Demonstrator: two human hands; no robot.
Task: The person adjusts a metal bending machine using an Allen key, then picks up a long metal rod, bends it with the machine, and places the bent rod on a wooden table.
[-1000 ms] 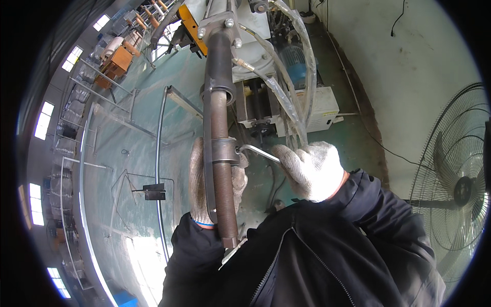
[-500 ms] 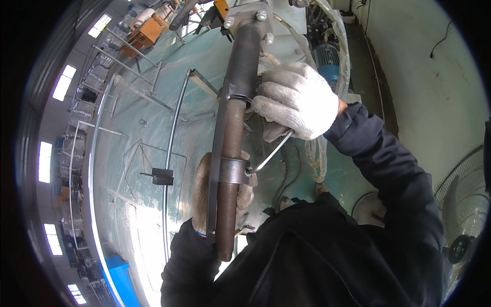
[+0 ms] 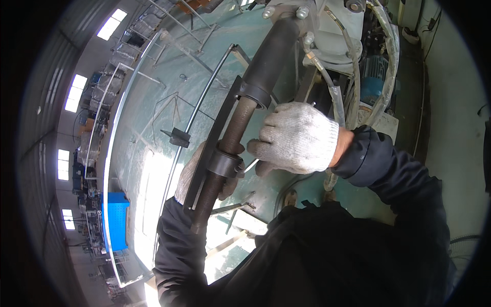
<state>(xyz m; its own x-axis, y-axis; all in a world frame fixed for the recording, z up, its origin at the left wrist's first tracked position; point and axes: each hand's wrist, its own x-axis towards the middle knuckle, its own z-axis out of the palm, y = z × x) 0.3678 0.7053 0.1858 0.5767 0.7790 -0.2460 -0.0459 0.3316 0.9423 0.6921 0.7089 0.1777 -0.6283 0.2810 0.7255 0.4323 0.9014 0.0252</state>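
A brown threaded rod (image 3: 239, 123) runs slantwise out of a dark cylinder (image 3: 268, 59). Round the rod sits a metal collar (image 3: 224, 163), with a flat dark bar (image 3: 219, 128) along its left side. My left hand (image 3: 188, 171), in a knit glove, is wrapped round the bar and collar from behind; its palm is hidden. In my gloved right hand (image 3: 296, 138) is a thin bent hex key (image 3: 250, 166), closed in the fingers. Its far end reaches the collar's right side. The glove covers most of the key.
Hoses (image 3: 353, 77) and a blue motor (image 3: 375, 77) are at the upper right, beside a pale wall (image 3: 455, 153). Metal tube frames (image 3: 197, 110) stand on the green floor to the left. A blue cabinet (image 3: 117, 220) is at the far left.
The view has turned, so the rod and cylinder now lean more to the right. My right hand has come down nearer the collar, and less of the hex key shows. Both hands keep their hold.
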